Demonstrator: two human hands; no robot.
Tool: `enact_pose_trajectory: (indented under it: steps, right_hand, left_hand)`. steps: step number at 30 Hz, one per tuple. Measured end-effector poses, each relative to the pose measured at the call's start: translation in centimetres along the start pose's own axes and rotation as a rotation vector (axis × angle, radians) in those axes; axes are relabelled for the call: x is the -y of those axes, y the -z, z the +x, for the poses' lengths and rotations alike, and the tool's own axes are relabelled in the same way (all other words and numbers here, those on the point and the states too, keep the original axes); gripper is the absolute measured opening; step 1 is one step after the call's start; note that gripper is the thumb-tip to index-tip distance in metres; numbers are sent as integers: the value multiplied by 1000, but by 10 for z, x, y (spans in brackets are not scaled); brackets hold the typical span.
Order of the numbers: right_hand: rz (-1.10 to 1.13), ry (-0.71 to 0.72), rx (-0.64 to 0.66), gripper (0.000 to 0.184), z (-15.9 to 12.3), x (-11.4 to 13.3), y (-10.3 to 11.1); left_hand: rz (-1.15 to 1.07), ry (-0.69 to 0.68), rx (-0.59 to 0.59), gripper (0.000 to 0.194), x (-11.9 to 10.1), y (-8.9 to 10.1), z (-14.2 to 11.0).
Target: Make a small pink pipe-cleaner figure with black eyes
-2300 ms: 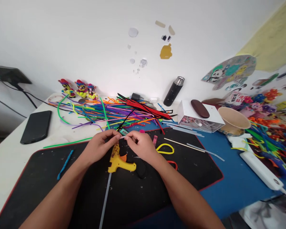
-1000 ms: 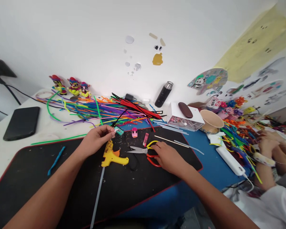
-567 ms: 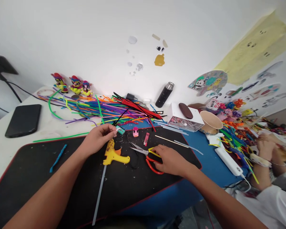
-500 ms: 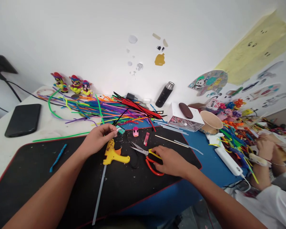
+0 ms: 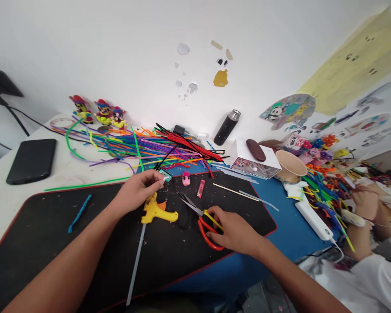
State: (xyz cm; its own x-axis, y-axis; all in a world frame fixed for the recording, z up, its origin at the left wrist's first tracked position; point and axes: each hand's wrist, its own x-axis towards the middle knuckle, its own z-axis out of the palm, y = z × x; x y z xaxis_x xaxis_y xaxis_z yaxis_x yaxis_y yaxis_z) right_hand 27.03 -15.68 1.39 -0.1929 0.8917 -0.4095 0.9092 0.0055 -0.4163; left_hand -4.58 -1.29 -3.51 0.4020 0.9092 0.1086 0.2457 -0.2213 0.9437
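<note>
My left hand (image 5: 141, 187) pinches a small white piece (image 5: 164, 178) between thumb and fingertips, just above a small teal box (image 5: 167, 174). Below that hand lies a yellow hot glue gun (image 5: 157, 213), a long clear glue stick (image 5: 137, 261) sticking out of its back. My right hand (image 5: 230, 228) grips the scissors (image 5: 204, 217) by their red and yellow handles. Their blades are slightly apart and point up and left, close to the mat. A little pink figure head (image 5: 186, 178) and a pink lighter (image 5: 201, 188) sit beyond the blades.
Piled pipe cleaners (image 5: 150, 145) stretch along the wall beside several small figures (image 5: 81, 108). A black flask (image 5: 227, 127), a white box (image 5: 257, 161) and a tan bowl (image 5: 291, 166) stand behind the black mat (image 5: 104, 256). At right, another person's hands (image 5: 365, 204) work near a white power bank (image 5: 313, 221).
The scissors have turned, their handles swinging down and toward me with my right hand, and their blades look narrower apart. My left hand keeps its pinch almost in place. The view shifted slightly.
</note>
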Motion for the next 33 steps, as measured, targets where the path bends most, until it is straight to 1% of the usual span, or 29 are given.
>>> enact_pose_trajectory:
  steps: [3, 6, 8, 9, 13, 15, 18, 20, 23, 26, 28, 30, 33]
  right_hand:
    - [231, 13, 1, 46, -3, -9, -6]
    - [566, 0, -6, 40, -5, -18, -11]
    - [780, -9, 1, 46, -5, -18, -13]
    - [860, -10, 2, 51, -4, -17, -14]
    - [1073, 39, 18, 74, 8, -2, -17]
    - [1164, 84, 25, 78, 20, 9, -21]
    - [1244, 144, 2, 67, 44, 27, -26]
    - [1288, 214, -7, 63, 61, 41, -25]
    - [1338, 341, 2, 62, 86, 62, -18]
    - [1359, 415, 67, 56, 108, 80, -8]
    - [1343, 451, 104, 52, 122, 88, -3]
    - [1314, 464, 115, 51, 134, 94, -1]
    - [1279, 459, 98, 57, 145, 100, -5]
  left_hand:
    - [-50, 18, -9, 29, 2, 0, 0]
    - [-120, 26, -29, 31, 0, 0, 0]
    - [-145, 20, -48, 32, -2, -1, 1]
    - [-147, 15, -56, 32, -4, -1, 1]
    - [-161, 14, -110, 30, -10, -1, 2]
    - [-206, 36, -148, 32, -12, 0, 3]
    - [-313, 77, -210, 34, -12, 3, 5]
    - [-406, 99, -247, 34, -10, 6, 7]
    - [-551, 132, -302, 34, -6, 11, 9]
    - [-649, 148, -368, 36, -5, 18, 11]
    - [-679, 152, -420, 38, -6, 23, 11]
    - [-696, 156, -473, 39, -8, 28, 12]
    - [-733, 162, -535, 41, -11, 33, 12]
